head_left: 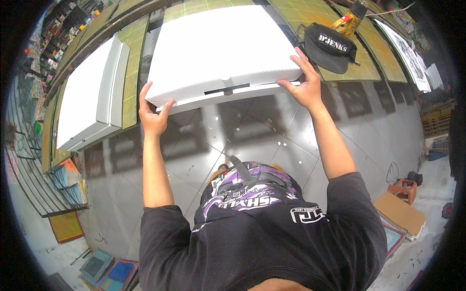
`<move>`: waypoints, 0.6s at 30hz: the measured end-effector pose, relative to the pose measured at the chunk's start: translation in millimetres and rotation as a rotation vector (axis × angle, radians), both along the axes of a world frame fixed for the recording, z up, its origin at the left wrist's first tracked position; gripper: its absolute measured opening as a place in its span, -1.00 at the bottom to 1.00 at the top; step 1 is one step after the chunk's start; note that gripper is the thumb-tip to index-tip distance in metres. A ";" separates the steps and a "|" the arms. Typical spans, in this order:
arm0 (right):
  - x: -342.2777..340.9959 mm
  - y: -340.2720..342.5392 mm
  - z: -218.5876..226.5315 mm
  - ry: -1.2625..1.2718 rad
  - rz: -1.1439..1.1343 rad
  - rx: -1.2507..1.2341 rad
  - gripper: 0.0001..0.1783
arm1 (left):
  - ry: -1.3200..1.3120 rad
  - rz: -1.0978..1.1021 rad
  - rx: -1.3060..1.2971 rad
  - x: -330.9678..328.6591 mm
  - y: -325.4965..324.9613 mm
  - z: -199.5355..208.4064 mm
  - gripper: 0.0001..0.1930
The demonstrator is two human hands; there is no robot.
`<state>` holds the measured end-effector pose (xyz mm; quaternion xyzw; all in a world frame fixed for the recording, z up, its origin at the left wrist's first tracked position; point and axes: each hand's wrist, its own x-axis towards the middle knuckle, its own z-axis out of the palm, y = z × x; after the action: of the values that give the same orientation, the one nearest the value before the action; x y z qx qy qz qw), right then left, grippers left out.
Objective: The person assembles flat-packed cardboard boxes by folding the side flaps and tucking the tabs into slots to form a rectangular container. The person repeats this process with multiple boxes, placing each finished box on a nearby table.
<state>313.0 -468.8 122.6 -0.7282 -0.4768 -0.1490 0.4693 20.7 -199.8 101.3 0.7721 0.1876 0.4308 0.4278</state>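
Note:
A large flat white cardboard box [221,46] lies in front of me on the greenish boards, its near edge towards my body. A dark slot [226,89] shows in the middle of that near side. My left hand [154,112] grips the box's near left corner, thumb on the front and fingers along the side. At the near right corner my right hand [305,83] holds the box, its thumb at the front edge and its fingers up on the right side. The undersides of both corners are hidden.
More white boxes [90,92] lie on the boards to the left. A black cap [330,47] and a yellow tool [347,23] sit right of the box. A printed white sheet [403,53] is farther right. Below is a grey tiled floor [194,140] with small white scraps.

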 end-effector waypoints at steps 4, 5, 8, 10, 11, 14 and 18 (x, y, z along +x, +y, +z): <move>3.8 1.9 -4.0 0.037 0.016 0.044 -0.30 | -0.026 0.013 0.003 3.2 2.1 -0.5 -0.28; 4.3 3.8 -3.5 0.034 0.016 0.057 -0.31 | -0.041 0.008 -0.004 4.7 3.9 -0.5 -0.29; 1.7 5.9 0.3 -0.005 -0.012 0.048 -0.33 | -0.042 0.096 0.081 9.7 3.8 1.2 -0.30; 1.1 5.3 0.5 -0.011 -0.016 0.039 -0.34 | -0.040 0.070 0.057 10.8 1.7 4.8 -0.30; 2.2 4.4 -0.5 0.001 -0.007 0.041 -0.34 | -0.039 0.056 0.043 10.4 1.4 5.5 -0.30; 0.0 4.6 -3.1 -0.009 -0.020 0.035 -0.35 | 0.022 0.121 0.105 8.5 2.6 -1.9 -0.30; -3.2 4.8 -4.3 -0.047 -0.019 0.049 -0.35 | -0.023 0.148 0.088 10.4 -1.2 -8.4 -0.29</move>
<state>309.8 -464.1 118.4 -0.7172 -0.4771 -0.1823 0.4741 31.1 -201.0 92.9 0.7693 0.2202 0.4778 0.3624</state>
